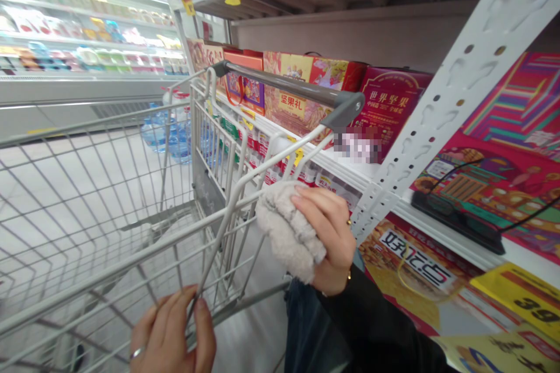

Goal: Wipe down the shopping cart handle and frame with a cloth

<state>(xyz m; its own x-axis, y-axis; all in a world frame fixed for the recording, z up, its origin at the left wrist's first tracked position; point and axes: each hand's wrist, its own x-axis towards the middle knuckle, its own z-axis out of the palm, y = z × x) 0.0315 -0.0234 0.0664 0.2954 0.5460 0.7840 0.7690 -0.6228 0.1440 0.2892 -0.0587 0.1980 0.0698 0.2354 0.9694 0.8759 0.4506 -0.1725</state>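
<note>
- My right hand [326,239] is closed on a fluffy pale bundle [289,230], fingers sinking into its soft pile. I can't tell what the bundle is; it could be something fleecy, folded over.
- The bundle bulges out of that grip toward my left, just beside the top rail of the shopping cart [131,259]. It is held above the cart's wire basket, not resting inside it as far as I can tell.
- My left hand [170,329] is down low, fingers curled closed around a wire of the cart.
- The bundle is soft and my fingers hold it from only one side, so a relaxed grip could let it slide free and drop to the floor or between the wires.
- Its loose pile could snag on the cart's wires if I drag it across them.
- I'm close to the white shelf edge [441,227] and its punched metal upright [441,111]. If the cart rolls or swings while my left hand holds just one wire, my black sleeve [376,320] could catch there.
- A hard bump could also shift the red nut gift box [389,105] on the shelf.
</note>
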